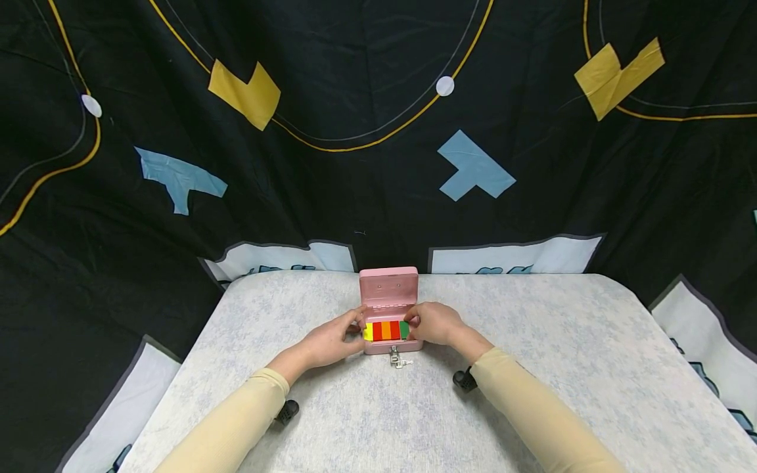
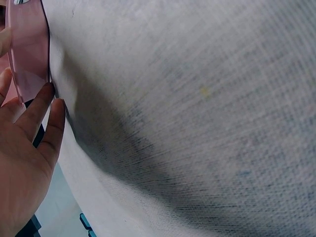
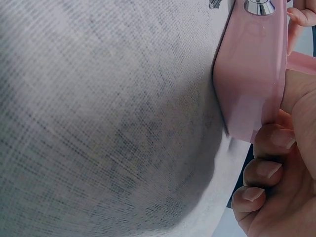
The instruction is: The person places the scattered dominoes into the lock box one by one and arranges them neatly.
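A pink cash box stands on the table with its lid raised. Across its lower part lies a row of coloured blocks, yellow at the left, then red, orange, red and green. My left hand holds the yellow end between thumb and forefinger; its other fingers stretch along the outside of the box in the left wrist view. At the green end, my right hand grips with thumb and forefinger over the rim. Its remaining fingers curl beside the box wall. Both hands hide parts of the box's sides.
A metal latch with small keys sits at the box's front. Beneath is a table with a pale mottled cloth. A dark curtain with yellow and blue shapes hangs behind the table's far edge.
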`<state>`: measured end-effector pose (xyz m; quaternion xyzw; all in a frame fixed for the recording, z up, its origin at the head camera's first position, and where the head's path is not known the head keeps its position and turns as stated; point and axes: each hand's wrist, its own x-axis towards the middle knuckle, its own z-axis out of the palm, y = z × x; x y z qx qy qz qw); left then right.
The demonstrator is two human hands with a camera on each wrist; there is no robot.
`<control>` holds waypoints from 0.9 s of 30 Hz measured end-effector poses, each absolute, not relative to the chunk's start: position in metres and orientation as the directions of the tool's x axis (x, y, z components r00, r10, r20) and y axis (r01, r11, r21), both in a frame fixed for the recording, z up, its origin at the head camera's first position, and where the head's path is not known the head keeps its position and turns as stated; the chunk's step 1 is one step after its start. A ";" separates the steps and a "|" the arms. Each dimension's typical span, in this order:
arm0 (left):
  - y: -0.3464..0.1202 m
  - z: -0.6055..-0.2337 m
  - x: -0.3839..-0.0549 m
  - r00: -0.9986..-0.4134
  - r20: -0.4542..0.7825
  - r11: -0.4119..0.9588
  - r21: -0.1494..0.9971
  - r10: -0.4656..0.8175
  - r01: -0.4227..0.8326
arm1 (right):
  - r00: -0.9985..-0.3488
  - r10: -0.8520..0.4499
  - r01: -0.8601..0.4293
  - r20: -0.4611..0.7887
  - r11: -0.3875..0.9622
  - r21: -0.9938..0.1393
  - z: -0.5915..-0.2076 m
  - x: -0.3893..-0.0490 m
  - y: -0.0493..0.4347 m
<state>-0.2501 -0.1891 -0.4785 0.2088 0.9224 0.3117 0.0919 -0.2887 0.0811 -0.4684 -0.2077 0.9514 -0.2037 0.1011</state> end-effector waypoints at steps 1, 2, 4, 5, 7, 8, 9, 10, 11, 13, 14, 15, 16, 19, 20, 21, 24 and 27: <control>-0.189 -0.478 -0.250 -0.897 -0.040 0.721 0.611 0.441 0.327 | -0.894 -0.436 -0.355 -0.106 0.831 -0.429 -0.469 -0.289 0.081; -0.189 -0.478 -0.250 -0.897 -0.040 0.723 0.608 0.440 0.327 | -0.894 -0.436 -0.356 -0.104 0.831 -0.428 -0.469 -0.289 0.081; -0.189 -0.478 -0.250 -0.897 -0.040 0.723 0.608 0.440 0.328 | -0.894 -0.436 -0.357 -0.102 0.831 -0.428 -0.470 -0.289 0.081; -0.189 -0.478 -0.249 -0.897 -0.038 0.723 0.608 0.440 0.329 | -0.894 -0.437 -0.358 -0.100 0.830 -0.429 -0.470 -0.289 0.081; -0.189 -0.478 -0.249 -0.898 -0.038 0.723 0.608 0.439 0.328 | -0.894 -0.437 -0.358 -0.097 0.828 -0.430 -0.470 -0.289 0.081; -0.189 -0.478 -0.249 -0.898 -0.039 0.724 0.608 0.438 0.327 | -0.895 -0.436 -0.357 -0.097 0.828 -0.432 -0.470 -0.289 0.081; -0.189 -0.478 -0.249 -0.899 -0.040 0.724 0.609 0.437 0.325 | -0.895 -0.434 -0.355 -0.097 0.828 -0.433 -0.470 -0.289 0.081; -0.189 -0.478 -0.249 -0.899 -0.042 0.724 0.609 0.437 0.323 | -0.896 -0.432 -0.353 -0.097 0.829 -0.435 -0.470 -0.289 0.080; -0.189 -0.478 -0.249 -0.899 -0.043 0.726 0.608 0.435 0.322 | -0.897 -0.431 -0.352 -0.096 0.828 -0.436 -0.470 -0.290 0.080; -0.189 -0.478 -0.250 -0.900 -0.045 0.728 0.606 0.433 0.320 | -0.899 -0.427 -0.346 -0.099 0.830 -0.438 -0.470 -0.289 0.080; -0.189 -0.478 -0.250 -0.900 -0.044 0.728 0.605 0.434 0.322 | -0.900 -0.426 -0.345 -0.098 0.831 -0.437 -0.470 -0.289 0.080; -0.189 -0.479 -0.250 -0.900 -0.045 0.730 0.604 0.433 0.320 | -0.899 -0.426 -0.346 -0.097 0.830 -0.437 -0.470 -0.289 0.080; -0.189 -0.479 -0.250 -0.901 -0.047 0.732 0.602 0.432 0.319 | -0.899 -0.427 -0.347 -0.097 0.831 -0.435 -0.470 -0.289 0.080; -0.189 -0.479 -0.250 -0.904 -0.052 0.739 0.598 0.424 0.312 | -0.898 -0.429 -0.352 -0.094 0.830 -0.432 -0.470 -0.289 0.080; -0.189 -0.479 -0.250 -0.905 -0.051 0.739 0.597 0.423 0.311 | -0.898 -0.430 -0.352 -0.094 0.831 -0.432 -0.470 -0.289 0.080; -0.189 -0.478 -0.250 -0.906 -0.056 0.742 0.596 0.419 0.306 | -0.898 -0.429 -0.352 -0.095 0.831 -0.432 -0.470 -0.289 0.080; -0.189 -0.478 -0.250 -0.906 -0.048 0.737 0.601 0.420 0.309 | -0.900 -0.425 -0.346 -0.098 0.832 -0.433 -0.470 -0.289 0.080; -0.189 -0.478 -0.250 -0.904 -0.048 0.735 0.601 0.424 0.313 | -0.901 -0.422 -0.342 -0.101 0.833 -0.434 -0.470 -0.289 0.080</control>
